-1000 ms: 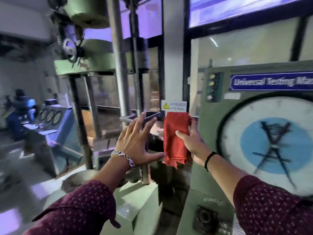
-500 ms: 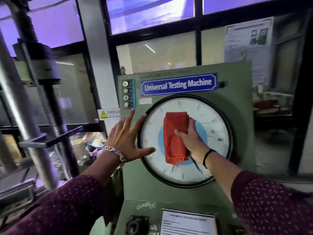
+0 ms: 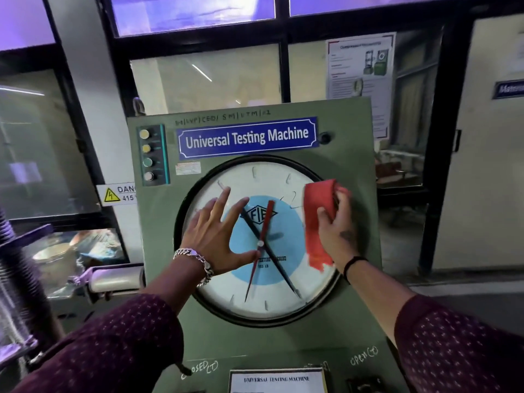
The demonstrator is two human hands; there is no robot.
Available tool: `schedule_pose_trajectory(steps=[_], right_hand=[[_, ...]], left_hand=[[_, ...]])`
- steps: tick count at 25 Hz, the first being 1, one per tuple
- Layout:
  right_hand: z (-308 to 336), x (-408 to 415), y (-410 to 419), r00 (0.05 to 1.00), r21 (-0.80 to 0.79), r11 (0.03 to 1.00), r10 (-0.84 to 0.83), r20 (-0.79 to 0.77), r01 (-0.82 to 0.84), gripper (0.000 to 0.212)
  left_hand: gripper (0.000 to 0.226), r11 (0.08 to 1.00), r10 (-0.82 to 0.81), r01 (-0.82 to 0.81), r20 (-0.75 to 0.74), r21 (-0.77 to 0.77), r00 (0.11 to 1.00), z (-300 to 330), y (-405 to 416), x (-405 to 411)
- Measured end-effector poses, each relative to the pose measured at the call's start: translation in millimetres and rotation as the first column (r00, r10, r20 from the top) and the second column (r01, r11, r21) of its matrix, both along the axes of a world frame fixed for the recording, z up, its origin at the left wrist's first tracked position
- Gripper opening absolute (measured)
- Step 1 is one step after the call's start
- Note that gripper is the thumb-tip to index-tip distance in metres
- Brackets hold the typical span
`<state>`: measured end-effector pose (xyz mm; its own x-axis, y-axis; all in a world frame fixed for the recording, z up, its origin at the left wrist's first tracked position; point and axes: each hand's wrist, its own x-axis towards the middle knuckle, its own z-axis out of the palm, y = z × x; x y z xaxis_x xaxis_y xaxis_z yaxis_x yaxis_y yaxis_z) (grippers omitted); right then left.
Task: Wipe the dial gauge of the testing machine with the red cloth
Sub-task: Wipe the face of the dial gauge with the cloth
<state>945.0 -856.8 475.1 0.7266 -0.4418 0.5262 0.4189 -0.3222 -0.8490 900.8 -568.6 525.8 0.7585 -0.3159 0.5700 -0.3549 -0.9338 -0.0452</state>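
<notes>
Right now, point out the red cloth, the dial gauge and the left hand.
red cloth (image 3: 317,222), head view, middle of the fold.
dial gauge (image 3: 272,296), head view, bare white face, lower part.
left hand (image 3: 218,239), head view, back of the hand.

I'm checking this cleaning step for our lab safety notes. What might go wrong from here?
The left hand lies flat on the dial gauge and may smear it again. The right hand holds the red cloth at the right rim, so the left half could be missed. A danger sign sits nearby.

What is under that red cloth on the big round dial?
The red cloth, held by the right hand, covers the right edge of the dial gauge. White face shows around it; any marks beneath are hidden.
</notes>
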Motion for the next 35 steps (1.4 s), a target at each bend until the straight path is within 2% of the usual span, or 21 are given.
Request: schedule_pose_trajectory(steps=[2, 3, 4, 5, 6, 7, 10, 14, 16, 17, 19, 21, 23, 25, 26, 27, 30, 31, 32, 34, 35], right_hand=[[3, 24, -4, 0.948, -0.267, 0.914, -0.268, 0.171, 0.306, 0.055], [6, 40, 0, 0.941, -0.441, 0.831, -0.289, 0.177, 0.339, 0.06], [7, 58, 10, 0.955, -0.643, 0.712, -0.272, 0.117, 0.281, 0.066], [0, 76, 22, 0.965, -0.807, 0.573, -0.262, -0.011, 0.147, 0.071], [-14, 90, 33, 0.954, -0.885, 0.465, -0.271, -0.132, 0.009, 0.075], [-31, 105, 39, 0.947, -0.906, 0.421, -0.275, -0.168, -0.039, 0.079], [-54, 132, 42, 0.962, -0.893, 0.447, -0.263, -0.076, 0.051, 0.08], [-65, 143, 44, 0.969, -0.836, 0.527, -0.247, 0.023, 0.154, 0.073], [-106, 128, 33, 0.968, -0.864, 0.472, -0.244, 0.066, 0.178, 0.072], [-125, 121, 27, 0.956, -0.85, 0.483, -0.283, 0.074, 0.209, 0.071], [-121, 127, 29, 0.92, -0.74, 0.611, -0.391, 0.028, 0.282, 0.073], [-72, 150, 54, 0.899, -0.59, 0.735, -0.437, -0.037, 0.333, 0.074], [-55, 160, 76, 0.919, -0.662, 0.676, -0.392, 0.047, 0.323, 0.074], [-89, 148, 68, 0.935, -0.808, 0.491, -0.29, 0.202, 0.327, 0.073], [-110, 137, 55, 0.943, -0.84, 0.44, -0.244, 0.227, 0.317, 0.073], [-119, 132, 44, 0.943, -0.84, 0.44, -0.24, 0.23, 0.317, 0.072], [-77, 151, 54, 0.933, -0.737, 0.607, -0.349, 0.09, 0.298, 0.074], [-68, 151, 64, 0.939, -0.739, 0.615, -0.338, 0.067, 0.274, 0.075], [-72, 148, 71, 0.947, -0.766, 0.587, -0.312, 0.083, 0.261, 0.075], [-116, 128, 67, 0.962, -0.863, 0.449, -0.239, 0.135, 0.232, 0.076], [-135, 117, 56, 0.965, -0.875, 0.435, -0.231, 0.122, 0.215, 0.076]], left_hand=[[0.126, 1.0, -0.014, 0.014, -0.02, 0.003, 1.0, -7, 8, 24], [0.125, 1.0, -0.015, 0.015, -0.044, -0.003, 0.999, -11, 10, 37], [0.125, 1.0, -0.017, 0.016, -0.074, -0.019, 0.997, -16, 10, 51], [0.125, 0.999, -0.022, 0.02, -0.096, -0.03, 0.995, -22, 7, 65], [0.125, 0.999, -0.025, 0.022, -0.108, -0.024, 0.994, -28, 4, 76], [0.126, 1.0, -0.028, 0.028, -0.104, -0.004, 0.994, -32, 3, 93], [0.136, 0.991, 0.0, 0.005, -0.032, 0.136, 0.999, -30, 11, 145], [0.168, 0.949, 0.063, -0.079, 0.064, 0.306, 0.996, -23, 23, 202], [0.178, 0.944, 0.022, -0.051, 0.093, 0.326, 0.995, -30, 25, 217], [0.18, 0.946, -0.006, -0.029, 0.108, 0.322, 0.994, -34, 26, 224], [0.183, 0.949, -0.045, 0.004, 0.123, 0.315, 0.991, -37, 29, 231], [0.183, 0.952, -0.061, 0.015, 0.141, 0.307, 0.988, -38, 30, 234], [0.181, 0.952, -0.059, 0.011, 0.149, 0.304, 0.987, -41, 30, 234], [0.18, 0.953, -0.059, 0.007, 0.163, 0.304, 0.985, -42, 31, 235], [0.179, 0.953, -0.058, 0.005, 0.166, 0.302, 0.984, -42, 32, 235], [0.179, 0.953, -0.055, 0.004, 0.162, 0.303, 0.985, -42, 32, 234], [0.179, 0.951, -0.049, -0.005, 0.167, 0.308, 0.985, -42, 31, 235], [0.179, 0.95, -0.043, -0.008, 0.156, 0.312, 0.987, -41, 30, 233], [0.178, 0.95, -0.035, -0.012, 0.146, 0.313, 0.989, -41, 30, 231], [0.178, 0.95, -0.019, -0.028, 0.146, 0.312, 0.989, -41, 30, 230], [0.178, 0.949, -0.018, -0.029, 0.144, 0.315, 0.989, -40, 30, 230]])
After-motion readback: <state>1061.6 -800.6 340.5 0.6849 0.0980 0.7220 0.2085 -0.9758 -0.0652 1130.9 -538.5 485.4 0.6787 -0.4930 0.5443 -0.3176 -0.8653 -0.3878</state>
